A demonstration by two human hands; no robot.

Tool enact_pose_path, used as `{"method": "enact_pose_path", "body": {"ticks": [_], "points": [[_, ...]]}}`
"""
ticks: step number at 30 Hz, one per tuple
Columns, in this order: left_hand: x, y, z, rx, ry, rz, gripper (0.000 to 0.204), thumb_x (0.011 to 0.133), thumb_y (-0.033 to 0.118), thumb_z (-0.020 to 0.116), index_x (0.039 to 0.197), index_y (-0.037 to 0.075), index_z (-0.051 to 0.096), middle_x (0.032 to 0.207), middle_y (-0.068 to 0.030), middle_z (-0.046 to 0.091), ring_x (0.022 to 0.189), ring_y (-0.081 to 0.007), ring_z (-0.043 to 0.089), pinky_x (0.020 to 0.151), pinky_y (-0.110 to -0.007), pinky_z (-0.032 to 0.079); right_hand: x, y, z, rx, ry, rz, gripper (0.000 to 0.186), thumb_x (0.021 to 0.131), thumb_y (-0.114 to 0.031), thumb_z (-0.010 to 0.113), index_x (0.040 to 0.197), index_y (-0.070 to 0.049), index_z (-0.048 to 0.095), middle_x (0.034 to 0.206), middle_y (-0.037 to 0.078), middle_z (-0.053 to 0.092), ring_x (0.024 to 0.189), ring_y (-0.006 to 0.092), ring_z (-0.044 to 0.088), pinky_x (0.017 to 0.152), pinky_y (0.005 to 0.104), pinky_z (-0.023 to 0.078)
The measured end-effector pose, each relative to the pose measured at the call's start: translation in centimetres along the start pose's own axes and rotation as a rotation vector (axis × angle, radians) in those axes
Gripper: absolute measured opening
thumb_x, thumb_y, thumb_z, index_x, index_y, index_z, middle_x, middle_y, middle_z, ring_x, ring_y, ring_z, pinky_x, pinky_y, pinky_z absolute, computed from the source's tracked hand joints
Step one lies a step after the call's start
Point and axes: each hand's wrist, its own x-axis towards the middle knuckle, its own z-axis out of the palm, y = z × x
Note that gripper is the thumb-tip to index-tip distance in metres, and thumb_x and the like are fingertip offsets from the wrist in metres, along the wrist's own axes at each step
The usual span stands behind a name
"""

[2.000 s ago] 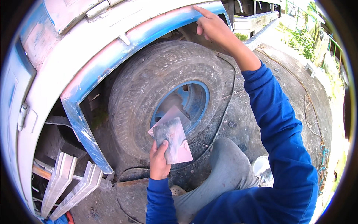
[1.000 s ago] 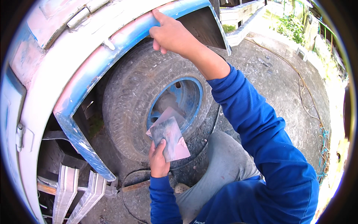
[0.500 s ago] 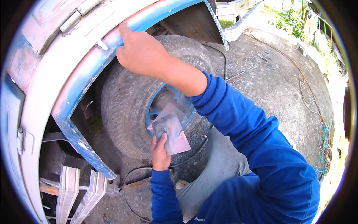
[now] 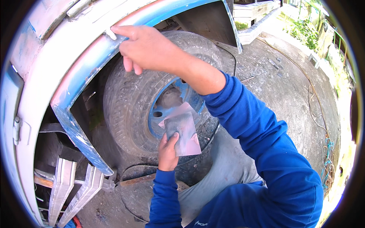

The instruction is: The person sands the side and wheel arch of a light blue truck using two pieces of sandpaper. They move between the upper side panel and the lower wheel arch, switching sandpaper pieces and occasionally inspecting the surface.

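My left hand (image 4: 169,152) grips a dusty, folded sheet of sandpaper (image 4: 181,130), grey and pale pink, in front of the wheel. The thumb lies on its face. My right hand (image 4: 148,48) reaches up to the blue and pink wheel arch (image 4: 85,60) of a white vehicle body. Its index finger is stretched out and touches the arch beside a small white tab (image 4: 110,34); the other fingers are loosely bent, with nothing in them. Below that hand stands a dirty tire (image 4: 125,110) on a blue rim (image 4: 155,121).
Two pale metal channels (image 4: 62,182) lean under the body at lower left. A black cable (image 4: 127,167) curves over the concrete floor (image 4: 281,98). Along the right lies a brown cord (image 4: 300,64), ending in a tangle of blue string (image 4: 327,159). My bent knee (image 4: 232,155) is close to the wheel.
My right hand has slid down and left along the arch to the white tab, and its lower fingers have loosened. The left hand keeps its hold on the sandpaper. The whole view has shifted slightly.
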Motion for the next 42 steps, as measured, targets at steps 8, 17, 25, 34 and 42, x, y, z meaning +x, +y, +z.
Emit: {"method": "enact_pose_path", "body": {"ticks": [8, 17, 25, 34, 42], "points": [[-1.5, 0.1, 1.7, -0.011, -0.004, -0.020, 0.040, 0.102, 0.008, 0.059, 0.140, -0.002, 0.051, 0.130, -0.0100, 0.064, 0.117, -0.0180, 0.063, 0.103, -0.034, 0.048, 0.3, -1.4, -7.5, -1.314, -0.142, -0.364, 0.056, 0.089, -0.005, 0.052, 0.144, -0.014, 0.055, 0.079, 0.015, 0.068, 0.067, 0.0390, 0.066, 0.063, 0.0484, 0.053], [-1.4, 0.1, 1.9, 0.047, -0.034, -0.005, 0.041, 0.102, 0.009, 0.059, 0.141, -0.002, 0.051, 0.129, -0.0096, 0.064, 0.117, -0.0176, 0.062, 0.103, -0.034, 0.048, 3.0, -3.5, -8.4, -1.749, -0.302, -0.770, 0.057, 0.093, -0.014, 0.057, 0.149, -0.017, 0.049, 0.069, 0.012, 0.065, 0.056, 0.0306, 0.066, 0.050, 0.0426, 0.052], [-0.4, -0.5, 1.7, 0.032, -0.080, 0.015, 0.041, 0.102, 0.011, 0.059, 0.139, -0.005, 0.052, 0.129, -0.0093, 0.063, 0.117, -0.0170, 0.060, 0.103, -0.033, 0.047, 3.7, -6.3, -5.7, -2.079, -0.536, -0.745, 0.057, 0.092, -0.011, 0.058, 0.148, -0.004, 0.050, 0.063, 0.011, 0.062, 0.053, 0.0273, 0.065, 0.052, 0.0394, 0.052], [1.0, -1.8, 2.1, 0.018, -0.119, -0.050, 0.037, 0.102, 0.012, 0.058, 0.135, -0.004, 0.055, 0.123, -0.0090, 0.066, 0.110, -0.0160, 0.062, 0.100, -0.033, 0.048, 5.0, -7.7, -7.2, -2.168, -0.671, -0.884, 0.060, 0.089, -0.013, 0.063, 0.148, -0.012, 0.052, 0.059, 0.010, 0.062, 0.053, 0.0285, 0.065, 0.055, 0.0409, 0.052], [1.1, -1.8, 2.2, 0.039, -0.144, -0.077, 0.038, 0.101, 0.010, 0.057, 0.136, -0.005, 0.054, 0.123, -0.0096, 0.066, 0.111, -0.0162, 0.062, 0.099, -0.033, 0.049, 5.0, -6.5, -8.5, -2.130, -0.600, -0.699, 0.066, 0.087, -0.012, 0.062, 0.151, -0.019, 0.049, 0.056, 0.009, 0.060, 0.049, 0.0282, 0.062, 0.052, 0.0410, 0.051]]}}
